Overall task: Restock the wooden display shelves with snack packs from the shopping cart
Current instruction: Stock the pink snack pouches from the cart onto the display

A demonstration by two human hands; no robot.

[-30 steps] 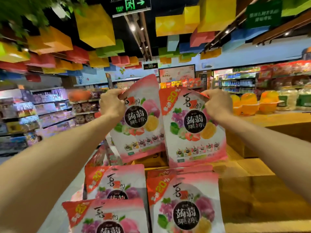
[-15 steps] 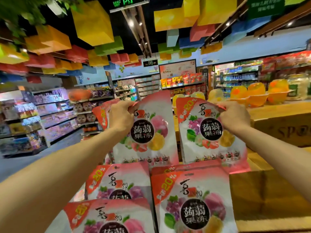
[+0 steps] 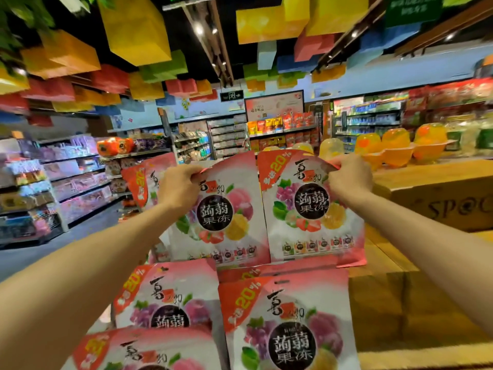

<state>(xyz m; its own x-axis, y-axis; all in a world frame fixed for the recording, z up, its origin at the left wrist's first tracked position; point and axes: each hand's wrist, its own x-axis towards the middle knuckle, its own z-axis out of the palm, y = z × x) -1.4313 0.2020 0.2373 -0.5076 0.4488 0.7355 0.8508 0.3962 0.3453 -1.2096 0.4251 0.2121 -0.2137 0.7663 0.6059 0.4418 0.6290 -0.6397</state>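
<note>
Two pink-and-white jelly snack packs stand upright side by side on the stepped wooden display shelf (image 3: 378, 265). My left hand (image 3: 177, 186) grips the top edge of the left pack (image 3: 221, 217). My right hand (image 3: 349, 180) grips the top right corner of the right pack (image 3: 312, 212). Their bottom edges sit behind a lower row of the same packs (image 3: 288, 327), with one more row (image 3: 149, 351) below that. Another pack (image 3: 144, 180) leans behind my left hand. The shopping cart is out of view.
A cardboard box (image 3: 440, 198) lies on the wooden shelf at right, with orange and yellow jelly cups (image 3: 394, 145) lined up behind it. Store shelving (image 3: 66, 177) runs along an aisle at left, and more shelves (image 3: 282, 129) stand at the back.
Both hands have lowered the two packs toward the shelf and moved them slightly right. They now stand close behind the lower row. The camera has tipped upward a little.
</note>
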